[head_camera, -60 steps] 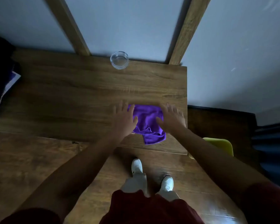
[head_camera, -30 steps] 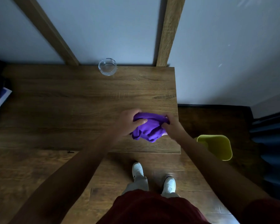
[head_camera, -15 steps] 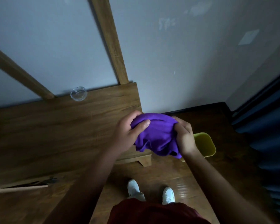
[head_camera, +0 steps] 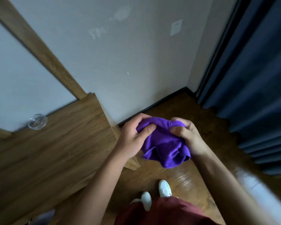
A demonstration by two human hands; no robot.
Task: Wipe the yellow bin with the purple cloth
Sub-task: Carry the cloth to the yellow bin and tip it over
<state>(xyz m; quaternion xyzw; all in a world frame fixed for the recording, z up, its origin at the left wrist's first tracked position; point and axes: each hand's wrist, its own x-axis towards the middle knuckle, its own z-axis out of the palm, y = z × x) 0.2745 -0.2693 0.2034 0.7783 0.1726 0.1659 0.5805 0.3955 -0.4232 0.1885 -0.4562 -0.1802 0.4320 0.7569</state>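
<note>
The purple cloth (head_camera: 165, 143) hangs bunched between both hands, held in the air to the right of the table, above the floor. My left hand (head_camera: 133, 138) grips its left upper part with curled fingers and thumb. My right hand (head_camera: 187, 137) grips its right upper part the same way. The cloth's loose lower edge droops below the hands. No yellow bin shows in the head view; the hands and the cloth cover the floor where it stood.
A wooden table (head_camera: 47, 151) fills the left side, with a small glass bowl (head_camera: 37, 121) near its far edge. A grey wall with a socket (head_camera: 176, 27) lies ahead. Dark blue curtains (head_camera: 258, 86) hang on the right. My white shoes (head_camera: 165, 188) stand on the wooden floor.
Both hands gathered the cloth off the table and lifted it to the right, clear of the tabletop. The view swung right; the yellow bin dropped out of sight behind hands and cloth.
</note>
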